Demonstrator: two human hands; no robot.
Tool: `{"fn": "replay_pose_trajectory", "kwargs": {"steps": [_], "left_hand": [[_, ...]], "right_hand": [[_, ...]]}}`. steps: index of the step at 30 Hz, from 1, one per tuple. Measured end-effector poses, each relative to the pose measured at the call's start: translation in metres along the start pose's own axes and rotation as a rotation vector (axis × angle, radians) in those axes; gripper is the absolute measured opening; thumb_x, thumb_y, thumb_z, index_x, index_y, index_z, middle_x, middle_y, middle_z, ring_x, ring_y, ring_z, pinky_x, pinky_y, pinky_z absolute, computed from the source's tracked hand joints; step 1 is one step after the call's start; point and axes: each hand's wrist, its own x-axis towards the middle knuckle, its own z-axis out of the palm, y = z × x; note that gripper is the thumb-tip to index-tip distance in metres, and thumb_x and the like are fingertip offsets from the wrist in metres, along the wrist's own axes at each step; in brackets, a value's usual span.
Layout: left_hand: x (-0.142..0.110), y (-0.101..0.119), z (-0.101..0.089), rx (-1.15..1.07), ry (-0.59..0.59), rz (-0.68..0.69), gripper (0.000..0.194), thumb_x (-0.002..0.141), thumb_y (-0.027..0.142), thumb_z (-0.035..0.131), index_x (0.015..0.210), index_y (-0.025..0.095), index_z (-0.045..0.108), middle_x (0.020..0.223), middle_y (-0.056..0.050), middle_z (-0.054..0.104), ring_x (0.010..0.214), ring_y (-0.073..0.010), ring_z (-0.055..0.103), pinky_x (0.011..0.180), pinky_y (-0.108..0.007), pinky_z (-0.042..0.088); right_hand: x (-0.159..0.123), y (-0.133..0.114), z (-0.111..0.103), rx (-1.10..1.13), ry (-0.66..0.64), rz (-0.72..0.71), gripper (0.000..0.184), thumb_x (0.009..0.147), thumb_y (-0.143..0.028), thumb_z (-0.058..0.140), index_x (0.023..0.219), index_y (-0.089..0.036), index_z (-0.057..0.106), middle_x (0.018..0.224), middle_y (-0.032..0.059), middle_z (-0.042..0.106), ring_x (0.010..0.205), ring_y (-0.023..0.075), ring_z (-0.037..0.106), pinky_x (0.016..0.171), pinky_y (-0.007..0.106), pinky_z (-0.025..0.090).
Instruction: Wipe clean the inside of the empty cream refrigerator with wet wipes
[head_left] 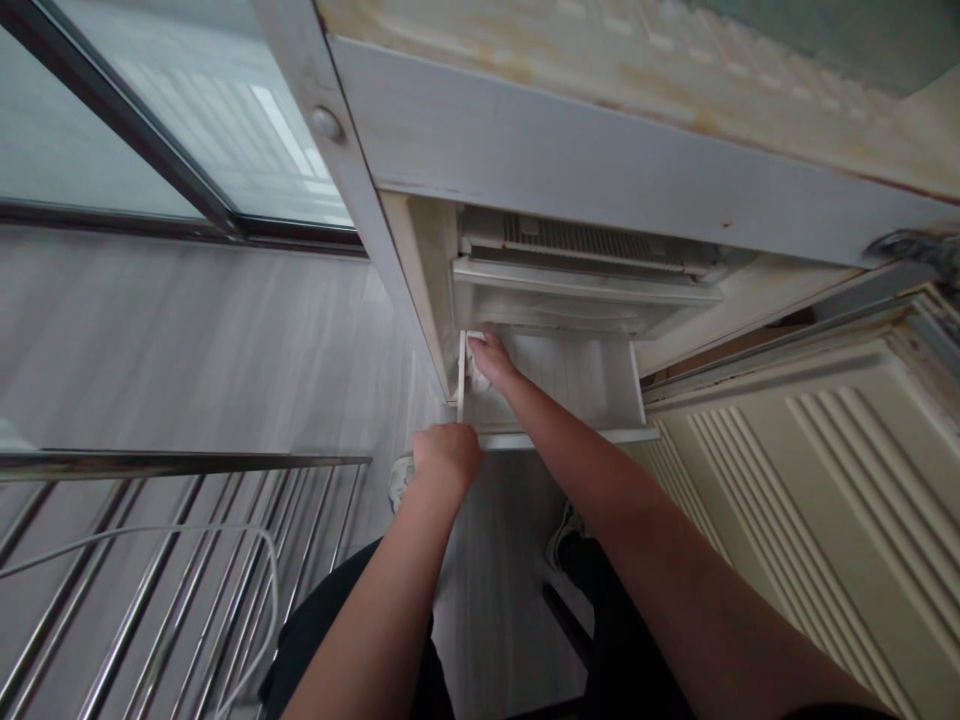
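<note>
A shallow pale drawer (559,437) is pulled out at the bottom of an old white fridge (420,280). My left hand (448,455) is closed around the drawer's front left corner. Inside, my right hand (491,358) reaches to the left wall near the back. Its fingers press a crumpled white cloth (478,378) against that side; whether it is cloth or paper tissue is hard to tell. Above the drawer sits a translucent panel (585,285), with a ribbed white part (592,240) higher up inside the compartment.
The ribbed fridge door (780,470) stands open at the right. On the left is a metal rack (172,550) with a white cable (266,545) lying over it. A glass sliding door (187,110) is at the far left. My shoes (401,480) stand on the grey floor (225,340).
</note>
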Motion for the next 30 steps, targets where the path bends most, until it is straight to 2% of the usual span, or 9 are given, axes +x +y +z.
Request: {"fn": "replay_pose_trajectory", "kwargs": {"steps": [3, 6, 9, 13, 16, 18, 21, 25, 30], "left_hand": [[-0.001, -0.001, -0.001, -0.011, 0.001, -0.004, 0.038, 0.094, 0.034, 0.056, 0.122, 0.013, 0.072, 0.125, -0.021, 0.072, 0.121, -0.0332, 0.067, 0.096, -0.041, 0.054], [-0.002, -0.001, 0.0, -0.028, 0.006, -0.008, 0.037, 0.096, 0.03, 0.054, 0.123, 0.013, 0.072, 0.126, -0.02, 0.072, 0.121, -0.0321, 0.067, 0.097, -0.04, 0.054], [-0.004, -0.001, 0.003, -0.041, 0.009, -0.012, 0.039, 0.096, 0.032, 0.054, 0.127, 0.013, 0.069, 0.127, -0.021, 0.071, 0.121, -0.0314, 0.067, 0.098, -0.039, 0.053], [-0.008, -0.001, 0.004, -0.047, 0.011, -0.01, 0.042, 0.097, 0.038, 0.055, 0.127, 0.013, 0.07, 0.126, -0.022, 0.071, 0.123, -0.0325, 0.066, 0.099, -0.041, 0.053], [-0.01, -0.002, 0.004, -0.058, 0.011, -0.002, 0.043, 0.097, 0.043, 0.054, 0.124, 0.014, 0.072, 0.125, -0.021, 0.072, 0.121, -0.0328, 0.068, 0.098, -0.04, 0.054], [-0.01, -0.004, 0.004, -0.071, 0.011, 0.002, 0.044, 0.098, 0.045, 0.054, 0.124, 0.015, 0.072, 0.126, -0.021, 0.072, 0.12, -0.0326, 0.068, 0.097, -0.04, 0.055], [-0.008, -0.007, 0.005, -0.09, 0.006, 0.006, 0.047, 0.097, 0.048, 0.054, 0.127, 0.015, 0.071, 0.127, -0.021, 0.071, 0.12, -0.0327, 0.068, 0.098, -0.04, 0.055], [-0.006, -0.011, 0.006, -0.108, -0.012, 0.03, 0.051, 0.096, 0.05, 0.056, 0.13, 0.015, 0.069, 0.128, -0.022, 0.071, 0.123, -0.0334, 0.067, 0.099, -0.041, 0.055], [-0.004, -0.017, 0.011, -0.121, -0.048, 0.072, 0.05, 0.093, 0.05, 0.061, 0.132, 0.019, 0.068, 0.13, -0.021, 0.07, 0.124, -0.0336, 0.066, 0.099, -0.042, 0.055]], "right_hand": [[-0.034, -0.011, 0.001, 0.069, 0.052, 0.043, 0.045, 0.104, -0.029, 0.032, 0.141, -0.015, 0.052, 0.127, 0.0105, 0.068, 0.114, 0.0186, 0.066, 0.1, 0.027, 0.052], [-0.074, -0.019, 0.002, -0.079, 0.03, -0.123, 0.043, 0.103, -0.032, 0.04, 0.142, -0.02, 0.054, 0.133, 0.0104, 0.062, 0.123, 0.0204, 0.06, 0.106, 0.029, 0.048], [-0.096, -0.025, 0.0, -0.281, -0.011, -0.231, 0.041, 0.101, -0.038, 0.05, 0.138, -0.025, 0.061, 0.143, 0.0116, 0.051, 0.129, 0.0247, 0.053, 0.11, 0.034, 0.047], [-0.086, -0.04, 0.002, -0.58, -0.028, -0.202, 0.041, 0.096, -0.046, 0.059, 0.125, -0.02, 0.072, 0.142, 0.0172, 0.05, 0.129, 0.0354, 0.046, 0.103, 0.047, 0.049], [-0.07, -0.055, 0.012, -0.756, 0.035, -0.221, 0.035, 0.098, -0.023, 0.05, 0.118, -0.009, 0.075, 0.137, 0.0252, 0.054, 0.127, 0.0367, 0.045, 0.103, 0.052, 0.046], [-0.062, -0.063, 0.02, -0.838, 0.104, -0.229, 0.041, 0.097, -0.01, 0.039, 0.117, -0.004, 0.074, 0.132, 0.0284, 0.056, 0.123, 0.0357, 0.047, 0.101, 0.052, 0.045], [-0.057, -0.069, 0.028, -0.906, 0.156, -0.254, 0.046, 0.096, -0.004, 0.033, 0.119, 0.0, 0.073, 0.127, 0.0292, 0.058, 0.118, 0.0335, 0.051, 0.095, 0.047, 0.045], [-0.057, -0.072, 0.028, -0.929, 0.082, -0.228, 0.048, 0.095, -0.002, 0.031, 0.12, 0.001, 0.072, 0.126, 0.0297, 0.059, 0.116, 0.0326, 0.054, 0.093, 0.043, 0.044], [-0.068, -0.076, 0.027, -0.967, -0.035, -0.195, 0.046, 0.095, -0.004, 0.035, 0.121, 0.001, 0.072, 0.132, 0.0298, 0.057, 0.122, 0.0349, 0.051, 0.099, 0.047, 0.041]]}}
